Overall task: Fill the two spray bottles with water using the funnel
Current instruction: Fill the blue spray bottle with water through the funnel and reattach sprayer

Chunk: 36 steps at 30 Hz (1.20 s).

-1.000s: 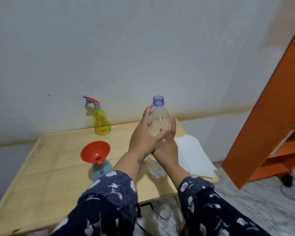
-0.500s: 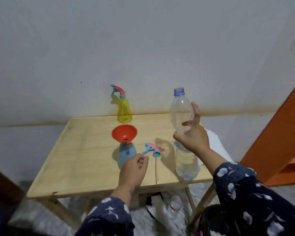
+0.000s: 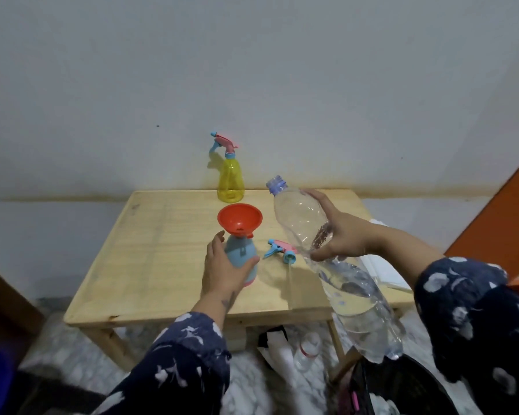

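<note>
Pale wall and a small wooden table (image 3: 162, 265) are filling the head view, the only view I am working from. I am watching the left hand (image 3: 222, 272) wrapping its fingers and thumb round the blue spray bottle (image 3: 241, 259), steadying it upright with the orange funnel (image 3: 239, 218) sitting in its open neck. Just beyond that hand's thumb, the blue bottle's unscrewed trigger head (image 3: 280, 250) is lying on the wood.

The right hand (image 3: 340, 238) is gripping the clear water bottle (image 3: 336, 265) round its middle, fingers curled over the far side and thumb underneath. A second ago both hands were together on this bottle, held upright; half a second ago the left was dropping toward the blue bottle while the right was holding the water bottle still vertical. Now the bottle is leaning, its uncapped neck pointing up and toward the funnel, above and just to the right of the rim, its base swinging out past the table edge. Water is pooling in the lower half and not reaching the mouth yet.

I am reading this as the pour just starting: more tilt and a small shift left should bring the stream into the funnel. The yellow spray bottle (image 3: 230, 182), well beyond both hands by the wall, is wearing its trigger head, so I judge it is waiting its turn.
</note>
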Tool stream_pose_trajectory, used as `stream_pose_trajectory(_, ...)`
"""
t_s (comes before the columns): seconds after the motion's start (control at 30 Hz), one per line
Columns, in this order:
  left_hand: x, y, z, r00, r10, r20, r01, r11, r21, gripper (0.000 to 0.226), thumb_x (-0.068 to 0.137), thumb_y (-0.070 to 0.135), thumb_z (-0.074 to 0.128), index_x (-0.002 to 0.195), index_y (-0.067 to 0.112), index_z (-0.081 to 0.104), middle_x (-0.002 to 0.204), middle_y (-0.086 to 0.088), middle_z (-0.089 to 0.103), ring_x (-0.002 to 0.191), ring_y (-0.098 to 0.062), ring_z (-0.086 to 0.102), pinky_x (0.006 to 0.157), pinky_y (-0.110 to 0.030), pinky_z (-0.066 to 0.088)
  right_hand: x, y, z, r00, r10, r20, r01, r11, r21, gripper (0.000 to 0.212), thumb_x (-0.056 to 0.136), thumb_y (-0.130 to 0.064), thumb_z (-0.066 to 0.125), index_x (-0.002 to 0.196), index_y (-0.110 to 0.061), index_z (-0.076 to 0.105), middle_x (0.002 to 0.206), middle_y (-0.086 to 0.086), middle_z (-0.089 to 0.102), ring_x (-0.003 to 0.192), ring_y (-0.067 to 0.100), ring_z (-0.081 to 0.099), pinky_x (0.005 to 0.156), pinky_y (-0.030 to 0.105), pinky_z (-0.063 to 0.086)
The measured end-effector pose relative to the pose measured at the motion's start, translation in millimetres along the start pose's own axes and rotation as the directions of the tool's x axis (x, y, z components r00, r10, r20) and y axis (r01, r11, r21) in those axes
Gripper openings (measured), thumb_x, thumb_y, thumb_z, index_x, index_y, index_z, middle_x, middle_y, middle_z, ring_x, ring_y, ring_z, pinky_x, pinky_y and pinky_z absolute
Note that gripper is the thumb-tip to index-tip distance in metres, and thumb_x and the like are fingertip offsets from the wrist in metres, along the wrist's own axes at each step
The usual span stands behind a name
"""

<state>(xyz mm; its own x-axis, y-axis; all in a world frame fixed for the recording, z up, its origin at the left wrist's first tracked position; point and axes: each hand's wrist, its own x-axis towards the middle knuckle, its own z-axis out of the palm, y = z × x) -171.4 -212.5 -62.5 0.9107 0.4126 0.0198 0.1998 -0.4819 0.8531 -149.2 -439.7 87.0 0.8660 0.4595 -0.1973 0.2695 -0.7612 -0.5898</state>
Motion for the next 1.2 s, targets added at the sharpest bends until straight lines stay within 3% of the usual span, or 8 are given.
stream_pose_trajectory(0.07, 4, -2, 1, 0.999, 0.011, 0.04, -0.009, 0.999, -0.031, 0.087, 0.071, 0.038, 0.082, 0.141, 0.022, 0.033, 0.138, 0.0, 0.045, 0.123, -0.023, 0.049, 0.095, -0.041, 0.047, 2, -6, 0, 0.998, 0.028, 0.059, -0.026, 0.999, -0.035, 0.113, 0.069, -0.008, 0.076, 0.141, -0.05, -0.001, 0.082, 0.015, 0.071, 0.06, 0.024, 0.065, 0.056, 0.032, 0.057)
stream_pose_trajectory(0.2, 9, -5, -3, 0.996, 0.038, 0.077, -0.035, 0.999, -0.038, 0.067, 0.078, 0.03, 0.077, 0.134, 0.018, 0.043, 0.123, -0.003, 0.053, 0.11, -0.022, 0.055, 0.081, -0.031, 0.046, 9, -17, -2, 0.994, 0.048, 0.1, -0.022, 0.969, -0.246, 0.115, 0.067, -0.016, 0.077, 0.139, -0.052, -0.005, 0.082, 0.011, 0.071, 0.072, 0.03, 0.067, 0.076, 0.044, 0.057)
stream_pose_trajectory(0.33, 15, -5, -5, 0.993, 0.041, 0.111, -0.034, 0.997, -0.069, 0.064, 0.079, 0.026, 0.077, 0.134, 0.019, 0.044, 0.122, -0.001, 0.056, 0.107, -0.021, 0.056, 0.084, -0.033, 0.047, 19, -26, -8, 0.996, 0.049, 0.07, -0.014, 0.901, -0.434, 0.117, 0.069, -0.021, 0.078, 0.141, -0.05, -0.01, 0.081, 0.007, 0.066, 0.069, 0.019, 0.059, 0.07, 0.032, 0.048)
stream_pose_trajectory(0.4, 18, -5, -5, 0.992, 0.018, 0.124, -0.006, 0.995, -0.095, 0.062, 0.08, 0.024, 0.076, 0.133, 0.02, 0.045, 0.122, 0.0, 0.056, 0.107, -0.02, 0.056, 0.086, -0.035, 0.049, 25, -28, -9, 0.996, 0.061, 0.062, -0.021, 0.861, -0.507, 0.12, 0.069, -0.023, 0.079, 0.14, -0.051, -0.014, 0.087, 0.011, 0.069, 0.074, 0.025, 0.063, 0.07, 0.035, 0.05)
stream_pose_trajectory(0.47, 21, -5, -4, 0.992, 0.01, 0.123, 0.005, 0.993, -0.12, 0.062, 0.079, 0.023, 0.077, 0.133, 0.021, 0.045, 0.122, 0.0, 0.056, 0.108, -0.02, 0.056, 0.089, -0.038, 0.05, 30, -30, -10, 0.994, 0.08, 0.068, -0.028, 0.827, -0.561, 0.121, 0.069, -0.023, 0.079, 0.138, -0.051, -0.017, 0.082, 0.012, 0.069, 0.071, 0.026, 0.063, 0.066, 0.036, 0.049)
stream_pose_trajectory(0.67, 30, -6, -4, 0.992, 0.005, 0.122, 0.011, 0.991, -0.134, 0.056, 0.08, 0.021, 0.076, 0.127, 0.023, 0.046, 0.119, 0.001, 0.056, 0.106, -0.02, 0.056, 0.084, -0.035, 0.048, 38, -33, -15, 0.99, 0.124, 0.069, -0.053, 0.773, -0.632, 0.121, 0.07, -0.024, 0.078, 0.138, -0.051, -0.018, 0.079, 0.011, 0.066, 0.072, 0.026, 0.062, 0.064, 0.035, 0.047)
stream_pose_trajectory(0.87, 34, -9, -5, 0.991, 0.012, 0.134, 0.001, 0.995, -0.101, 0.058, 0.081, 0.022, 0.075, 0.13, 0.024, 0.045, 0.122, 0.0, 0.055, 0.109, -0.021, 0.056, 0.091, -0.041, 0.051, 42, -39, -13, 0.985, 0.152, 0.081, -0.049, 0.696, -0.716, 0.118, 0.071, -0.023, 0.075, 0.139, -0.05, -0.017, 0.065, 0.005, 0.054, 0.062, 0.021, 0.053, 0.057, 0.031, 0.043)
stream_pose_trajectory(1.2, 33, -9, -5, 0.988, 0.029, 0.155, -0.02, 0.998, -0.062, 0.058, 0.082, 0.025, 0.073, 0.132, 0.028, 0.043, 0.125, 0.002, 0.053, 0.109, -0.02, 0.057, 0.094, -0.046, 0.051, 39, -49, -21, 0.986, 0.154, 0.07, -0.041, 0.618, -0.785, 0.117, 0.074, -0.023, 0.075, 0.141, -0.05, -0.017, 0.069, 0.005, 0.056, 0.059, 0.018, 0.049, 0.052, 0.027, 0.039)
